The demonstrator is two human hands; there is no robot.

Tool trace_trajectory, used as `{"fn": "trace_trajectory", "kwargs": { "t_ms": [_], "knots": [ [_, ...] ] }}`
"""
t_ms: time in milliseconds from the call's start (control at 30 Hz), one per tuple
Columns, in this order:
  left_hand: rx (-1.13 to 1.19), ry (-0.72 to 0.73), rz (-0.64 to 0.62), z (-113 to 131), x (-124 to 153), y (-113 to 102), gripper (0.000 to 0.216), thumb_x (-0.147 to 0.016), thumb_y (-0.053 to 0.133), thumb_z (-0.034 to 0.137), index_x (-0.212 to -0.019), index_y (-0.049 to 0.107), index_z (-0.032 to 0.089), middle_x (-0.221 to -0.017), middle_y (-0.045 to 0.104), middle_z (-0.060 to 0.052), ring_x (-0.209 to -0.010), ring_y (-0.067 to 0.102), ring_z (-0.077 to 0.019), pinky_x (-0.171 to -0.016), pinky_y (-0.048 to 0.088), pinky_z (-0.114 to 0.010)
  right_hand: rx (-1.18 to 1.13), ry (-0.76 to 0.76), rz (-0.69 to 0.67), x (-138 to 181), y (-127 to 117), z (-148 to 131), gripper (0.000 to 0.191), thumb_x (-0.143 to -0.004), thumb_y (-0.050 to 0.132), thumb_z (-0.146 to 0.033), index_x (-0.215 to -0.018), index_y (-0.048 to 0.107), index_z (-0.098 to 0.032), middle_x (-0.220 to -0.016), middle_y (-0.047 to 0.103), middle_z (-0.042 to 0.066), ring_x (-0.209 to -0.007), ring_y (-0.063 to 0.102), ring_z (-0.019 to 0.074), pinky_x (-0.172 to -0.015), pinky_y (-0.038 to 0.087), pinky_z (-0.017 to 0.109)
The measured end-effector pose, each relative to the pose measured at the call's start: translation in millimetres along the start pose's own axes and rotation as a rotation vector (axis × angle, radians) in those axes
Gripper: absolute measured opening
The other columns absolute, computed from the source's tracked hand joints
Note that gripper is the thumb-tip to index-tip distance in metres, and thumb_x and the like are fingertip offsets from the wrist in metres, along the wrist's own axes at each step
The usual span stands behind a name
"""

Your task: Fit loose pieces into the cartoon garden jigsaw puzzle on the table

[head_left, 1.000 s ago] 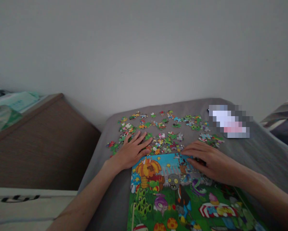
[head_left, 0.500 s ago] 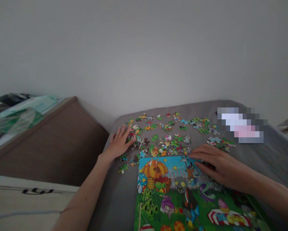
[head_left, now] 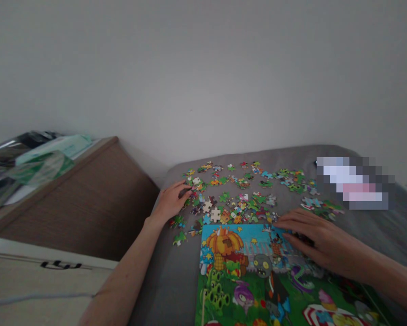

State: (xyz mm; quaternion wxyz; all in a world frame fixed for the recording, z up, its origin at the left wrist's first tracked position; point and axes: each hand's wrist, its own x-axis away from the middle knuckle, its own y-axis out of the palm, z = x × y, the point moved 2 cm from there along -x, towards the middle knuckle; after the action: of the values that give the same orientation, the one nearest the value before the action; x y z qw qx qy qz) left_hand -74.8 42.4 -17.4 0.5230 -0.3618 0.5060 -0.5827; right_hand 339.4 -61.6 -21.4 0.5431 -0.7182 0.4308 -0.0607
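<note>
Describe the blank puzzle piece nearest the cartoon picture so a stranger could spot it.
On the grey cloth lies a cartoon picture. Just beyond its far left corner, among coloured loose pieces, sits the piece: pale, blank side up, the nearer of two such.

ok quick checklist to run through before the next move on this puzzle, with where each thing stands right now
1. Left hand on the loose pieces: ok, its fingers curl over the left end of the scatter.
2. A piece in the left grip: cannot tell, the curled fingers hide it.
3. Right hand flat on the assembled puzzle: ok, it rests on the upper right part.
4. All pieces face up: not ok, two pale pieces lie face down near the puzzle's top edge.
5. Scatter kept together: not ok, a few stray pieces lie apart toward the left edge of the grey cover.
</note>
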Motion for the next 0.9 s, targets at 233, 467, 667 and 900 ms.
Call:
{"fn": "trace_trajectory", "kwargs": {
  "t_ms": [233, 467, 667, 900],
  "knots": [
    [0.055, 0.02, 0.057, 2.9, -0.4, -1.1, 0.029, -0.104, 0.052, 0.04, -0.111, 0.071, 0.019, -0.144, 0.064, -0.011, -0.133, 0.06, -0.0256, -0.116, 0.045, -0.048, 0.002, 0.002, -0.004, 2.2, 1.4, 1.5, 0.029, -0.102, 0.051, -0.024, -0.121, 0.073, -0.026, -0.111, 0.078, 0.008, -0.104, 0.074, 0.025, -0.092, 0.062, 0.044],
    [-0.003, -0.065, 0.054, 4.3, -1.6, 10.6, 0.057, -0.104, 0.047, 0.045, -0.153, 0.047, 0.015, -0.162, 0.047, -0.016, -0.15, 0.044, -0.0304, -0.124, 0.035, -0.05, -0.007, 0.014, -0.019, 1.3, 1.2, 1.3, 0.027, -0.103, 0.051, -0.025, -0.118, 0.073, -0.024, -0.111, 0.077, 0.009, -0.103, 0.074, 0.0245, -0.091, 0.062, 0.043],
    [-0.047, -0.056, -0.024, 4.5, -0.6, 6.6, 0.051, -0.107, 0.042, 0.046, -0.148, 0.059, 0.022, -0.164, 0.045, -0.009, -0.153, 0.041, -0.0303, -0.126, 0.033, -0.047, -0.002, 0.013, -0.013, 1.7, 1.3, 1.2, 0.028, -0.103, 0.049, -0.025, -0.117, 0.073, -0.024, -0.11, 0.077, 0.01, -0.103, 0.074, 0.0245, -0.091, 0.062, 0.042],
    [-0.083, -0.02, -0.049, 22.8, 0.7, 2.2, 0.054, -0.11, 0.03, 0.045, -0.157, 0.049, 0.025, -0.172, 0.03, -0.006, -0.159, 0.026, -0.0306, -0.127, 0.028, -0.052, -0.012, 0.022, -0.015, 0.5, 2.3, 0.3, 0.027, -0.104, 0.05, -0.026, -0.118, 0.073, -0.024, -0.109, 0.077, 0.009, -0.103, 0.073, 0.0244, -0.091, 0.061, 0.042]
  ]
}}
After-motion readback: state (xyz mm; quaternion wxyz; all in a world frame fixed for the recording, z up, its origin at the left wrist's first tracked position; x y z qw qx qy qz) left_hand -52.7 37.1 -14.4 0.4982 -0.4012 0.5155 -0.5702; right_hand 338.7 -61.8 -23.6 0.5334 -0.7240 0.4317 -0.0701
